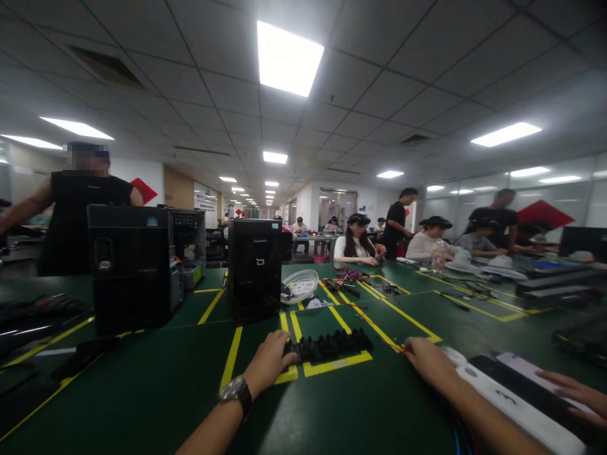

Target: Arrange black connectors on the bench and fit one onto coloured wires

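Observation:
My left hand point(269, 361), with a watch on its wrist, grips the left end of a long black ridged strip point(334, 344). The strip lies on the green table along a yellow tape outline; I cannot make out its exact kind. To the right of it, my right hand point(427, 359) has its fingertips pinched together on thin coloured wires point(399, 345) at the table surface. More of these wires run under my right forearm. The hand covers most of what it holds.
Two black computer cases point(128, 265) point(256, 268) stand at the left, one open-sided. Behind lie a white basket point(303, 284) and tangled wires point(348, 276). At right are a white power strip point(512, 398) and another person's hand point(576, 388). Other people sit beyond.

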`<state>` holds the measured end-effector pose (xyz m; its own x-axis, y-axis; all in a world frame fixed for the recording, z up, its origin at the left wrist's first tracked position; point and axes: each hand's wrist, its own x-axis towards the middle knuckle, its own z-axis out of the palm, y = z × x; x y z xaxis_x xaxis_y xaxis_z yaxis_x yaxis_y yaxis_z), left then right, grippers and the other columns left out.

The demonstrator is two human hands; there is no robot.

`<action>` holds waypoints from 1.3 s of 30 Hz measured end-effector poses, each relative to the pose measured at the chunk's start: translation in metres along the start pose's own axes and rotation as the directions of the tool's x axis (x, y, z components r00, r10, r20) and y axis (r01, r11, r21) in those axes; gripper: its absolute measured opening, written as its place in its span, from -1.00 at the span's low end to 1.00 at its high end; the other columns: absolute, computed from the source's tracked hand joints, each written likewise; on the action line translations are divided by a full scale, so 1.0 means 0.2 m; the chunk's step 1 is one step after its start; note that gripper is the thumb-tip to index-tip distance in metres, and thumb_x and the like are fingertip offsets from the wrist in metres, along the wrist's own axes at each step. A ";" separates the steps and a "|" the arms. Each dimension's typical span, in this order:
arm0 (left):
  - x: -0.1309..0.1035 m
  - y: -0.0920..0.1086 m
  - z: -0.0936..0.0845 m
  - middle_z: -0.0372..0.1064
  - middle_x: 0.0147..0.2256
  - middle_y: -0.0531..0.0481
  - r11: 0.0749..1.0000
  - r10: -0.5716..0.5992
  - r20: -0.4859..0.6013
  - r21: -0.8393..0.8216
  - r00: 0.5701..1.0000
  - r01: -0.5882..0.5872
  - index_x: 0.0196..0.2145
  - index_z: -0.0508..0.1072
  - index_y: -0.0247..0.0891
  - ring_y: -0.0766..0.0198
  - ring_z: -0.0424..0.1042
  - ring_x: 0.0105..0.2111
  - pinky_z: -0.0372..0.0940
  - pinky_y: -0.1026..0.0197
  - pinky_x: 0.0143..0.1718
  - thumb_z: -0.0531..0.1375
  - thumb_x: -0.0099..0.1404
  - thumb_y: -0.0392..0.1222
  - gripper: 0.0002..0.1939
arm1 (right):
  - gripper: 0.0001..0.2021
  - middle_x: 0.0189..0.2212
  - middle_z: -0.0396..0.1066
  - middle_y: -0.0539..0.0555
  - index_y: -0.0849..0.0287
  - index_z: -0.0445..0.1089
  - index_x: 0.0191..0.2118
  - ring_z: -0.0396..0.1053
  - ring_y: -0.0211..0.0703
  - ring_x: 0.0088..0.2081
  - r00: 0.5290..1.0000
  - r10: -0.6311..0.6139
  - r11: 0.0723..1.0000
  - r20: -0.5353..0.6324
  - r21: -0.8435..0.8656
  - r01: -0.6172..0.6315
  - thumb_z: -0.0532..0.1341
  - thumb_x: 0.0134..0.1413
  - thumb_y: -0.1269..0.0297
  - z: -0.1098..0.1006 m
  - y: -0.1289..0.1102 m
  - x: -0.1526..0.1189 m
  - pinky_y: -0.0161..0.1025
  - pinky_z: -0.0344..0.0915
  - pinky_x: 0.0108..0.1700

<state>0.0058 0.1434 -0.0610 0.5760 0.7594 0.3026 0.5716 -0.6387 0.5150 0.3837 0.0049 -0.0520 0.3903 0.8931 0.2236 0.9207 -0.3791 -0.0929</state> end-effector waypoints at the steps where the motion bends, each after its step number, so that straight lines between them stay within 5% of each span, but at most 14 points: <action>1: 0.01 -0.01 0.02 0.34 -0.03 -0.22 1.000 0.001 0.009 -0.011 1.000 0.000 0.01 0.35 -0.32 0.02 0.27 -0.01 0.13 0.08 0.01 0.12 0.21 -0.06 -0.56 | -0.81 -0.27 0.47 0.21 0.19 0.42 -0.30 0.42 0.01 -0.19 1.000 -0.001 1.000 0.002 0.006 0.001 0.07 0.08 0.31 0.02 0.00 0.00 -0.18 0.21 -0.24; 11: -0.04 -0.07 0.00 0.32 -0.04 -0.14 0.995 0.002 0.054 -0.097 0.999 0.004 0.05 0.31 -0.23 0.08 0.26 -0.04 0.13 0.12 -0.01 0.16 0.19 0.00 -0.51 | -0.73 -0.31 0.49 0.11 0.10 0.44 -0.27 0.43 -0.08 -0.24 0.999 -0.041 0.994 0.008 0.105 0.040 0.01 0.13 0.20 0.06 0.02 0.00 -0.22 0.23 -0.27; 17: -0.04 -0.08 0.00 0.30 -0.03 -0.14 0.996 0.019 0.052 -0.084 0.998 -0.015 0.08 0.29 -0.26 0.08 0.24 -0.01 0.09 0.09 0.06 0.17 0.17 -0.11 -0.49 | -0.58 -0.14 0.36 0.30 0.23 0.37 -0.06 0.30 0.21 -0.06 0.997 -0.038 0.998 -0.065 0.048 0.041 0.07 0.05 0.07 0.05 -0.04 -0.01 0.01 0.19 -0.07; 25: -0.12 -0.07 -0.01 0.29 -0.01 -0.10 0.996 0.033 0.054 -0.089 0.998 -0.028 0.12 0.25 -0.14 0.10 0.25 -0.01 0.12 0.07 0.06 0.12 0.23 -0.04 -0.50 | -0.75 -0.31 0.48 0.19 0.16 0.46 -0.29 0.42 0.04 -0.22 0.997 -0.079 0.991 0.000 0.105 0.079 0.06 0.06 0.25 0.02 -0.02 0.01 -0.15 0.21 -0.24; 32: -0.14 -0.11 0.02 0.26 0.00 -0.14 0.995 0.058 0.027 -0.084 0.998 -0.056 0.15 0.22 -0.19 0.09 0.23 0.00 0.10 0.04 0.08 0.06 0.27 0.01 -0.48 | -0.68 -0.34 0.54 0.17 0.17 0.48 -0.33 0.45 -0.02 -0.26 0.997 -0.045 0.982 -0.063 0.182 0.056 0.01 0.12 0.18 -0.12 -0.01 0.02 -0.21 0.17 -0.28; 39: -0.13 -0.05 -0.06 0.21 -0.11 -0.08 0.985 0.013 -0.006 -0.172 1.000 -0.014 -0.04 0.32 -0.18 0.07 0.29 -0.10 0.20 0.02 -0.05 0.19 0.13 -0.02 -0.56 | -0.68 -0.55 0.49 0.00 0.11 0.40 -0.46 0.42 -0.16 -0.47 0.987 -0.013 0.964 -0.162 0.261 0.056 0.00 0.14 0.10 -0.35 -0.03 -0.02 -0.27 0.14 -0.40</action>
<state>-0.0210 0.1319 -0.0646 0.5801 0.7516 0.3140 0.4546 -0.6187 0.6408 0.3752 -0.0140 0.0163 0.3725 0.8473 0.3786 0.9095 -0.2522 -0.3305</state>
